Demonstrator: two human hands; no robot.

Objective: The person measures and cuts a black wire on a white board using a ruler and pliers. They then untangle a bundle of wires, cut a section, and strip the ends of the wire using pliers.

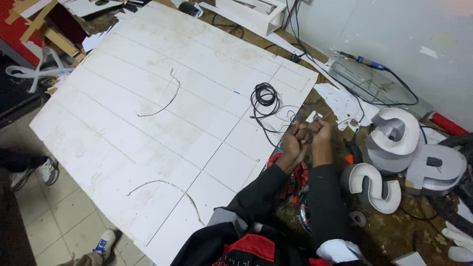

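Note:
My left hand [294, 140] and my right hand [321, 132] are held close together above the table's right side, both with fingers curled. They pinch thin wire ends [306, 129] between them; the wires are small and partly hidden by my fingers. A coil of black cable [265, 94] lies on the big white board [162, 118] just beyond my hands, and its loose strand runs toward them. Red wires [298, 178] show under my forearms.
Grey and white channel letters [394, 138], one a curved digit shape [374, 184], lie at right. A soldering iron [362, 60] with a blue handle rests by the wall. A white box [251, 12] stands at the back. Another person's shoes [48, 170] show on the tiled floor at left.

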